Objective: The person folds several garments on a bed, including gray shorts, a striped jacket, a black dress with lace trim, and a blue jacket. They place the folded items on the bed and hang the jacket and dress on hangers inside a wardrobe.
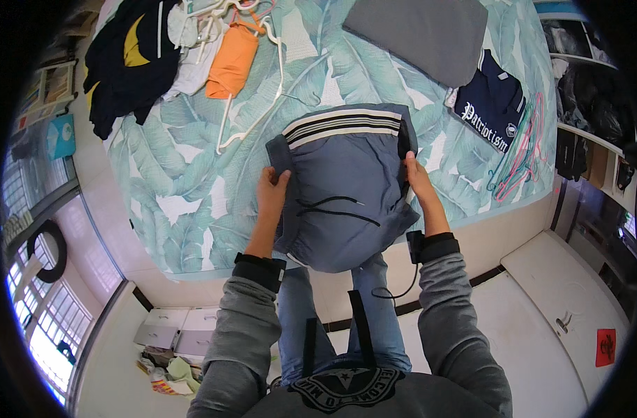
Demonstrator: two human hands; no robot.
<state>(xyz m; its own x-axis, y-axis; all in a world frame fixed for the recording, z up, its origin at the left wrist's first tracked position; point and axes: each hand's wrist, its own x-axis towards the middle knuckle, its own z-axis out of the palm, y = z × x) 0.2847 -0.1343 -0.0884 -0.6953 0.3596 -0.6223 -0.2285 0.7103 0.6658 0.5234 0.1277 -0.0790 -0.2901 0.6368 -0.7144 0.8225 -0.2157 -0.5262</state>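
Blue-grey drawstring shorts (344, 167) with black and white side stripes lie sideways across the near edge of a bed with a leaf-print cover (193, 209). Their waistband is on the left, with two black cord ends across the fabric. My left hand (272, 190) grips the waistband. My right hand (418, 177) holds the opposite edge, at the leg hem. Part of the shorts hangs over the bed's edge above my legs.
Around the shorts lie a white hanger (280, 68), an orange garment (233, 60), a black and yellow garment (135, 62), a grey folded cloth (420, 36), a navy garment with lettering (489, 99), and pink and green hangers (522, 151). Shelves (590, 133) stand at right.
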